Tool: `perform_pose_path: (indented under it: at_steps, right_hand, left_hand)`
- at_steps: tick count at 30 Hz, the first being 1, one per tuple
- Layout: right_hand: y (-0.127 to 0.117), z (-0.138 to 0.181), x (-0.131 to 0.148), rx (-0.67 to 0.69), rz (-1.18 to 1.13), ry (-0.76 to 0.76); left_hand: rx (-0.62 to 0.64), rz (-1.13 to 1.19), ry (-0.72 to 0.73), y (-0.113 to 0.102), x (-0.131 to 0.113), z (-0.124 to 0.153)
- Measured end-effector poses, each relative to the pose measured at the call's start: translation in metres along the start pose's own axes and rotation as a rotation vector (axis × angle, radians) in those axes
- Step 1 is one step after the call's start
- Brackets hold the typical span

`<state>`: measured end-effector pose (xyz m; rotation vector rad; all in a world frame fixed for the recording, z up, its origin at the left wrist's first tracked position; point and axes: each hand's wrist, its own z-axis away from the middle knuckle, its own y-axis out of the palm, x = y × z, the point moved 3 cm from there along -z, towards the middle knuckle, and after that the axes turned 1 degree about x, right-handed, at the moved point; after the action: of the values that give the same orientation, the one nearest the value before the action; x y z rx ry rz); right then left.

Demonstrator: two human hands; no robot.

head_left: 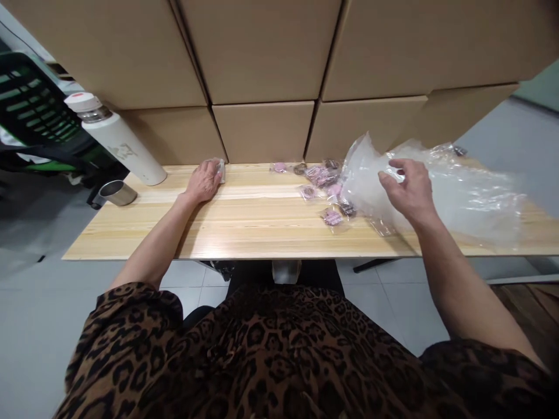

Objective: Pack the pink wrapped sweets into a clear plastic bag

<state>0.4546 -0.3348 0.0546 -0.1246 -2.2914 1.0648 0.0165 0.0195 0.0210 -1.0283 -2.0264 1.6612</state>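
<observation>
right hand (408,192) pinches the clear plastic bag (441,186), which runs long to the right across the table (244,233). about eight small pink packets (325,186) lie just left of it. left hand (204,181), well apart, curled over a small pale object (220,170); grip unclear. behind: one bottle (116,139), one steel cup (116,193).
</observation>
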Motion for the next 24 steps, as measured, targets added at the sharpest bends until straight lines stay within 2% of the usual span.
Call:
perform_pose_path:
  at_steps: [3, 6, 11, 16, 22, 24]
  right_hand:
    - [-0.013, 0.015, -0.033, 0.047, 0.077, 0.023]
    - [-0.018, 0.033, -0.047, 0.083, 0.077, -0.025]
    - [-0.01, 0.056, -0.05, 0.213, 0.143, -0.109]
    - [0.0, 0.065, -0.051, 0.324, 0.159, -0.163]
    - [0.001, 0.06, -0.055, 0.255, 0.141, -0.149]
    - [0.004, 0.056, -0.054, 0.29, 0.188, -0.155]
  left_hand:
    - [-0.058, -0.027, -0.03, -0.006, -0.001, 0.004]
    - [-0.089, -0.042, -0.064, -0.009, -0.003, 0.007]
    - [0.019, -0.071, -0.054, -0.008, -0.01, 0.009]
    - [-0.099, -0.029, -0.107, -0.014, -0.018, 0.013]
    - [-0.2, 0.086, -0.028, -0.017, -0.042, 0.019]
    - [-0.206, 0.11, -0.003, -0.016, -0.052, 0.02]
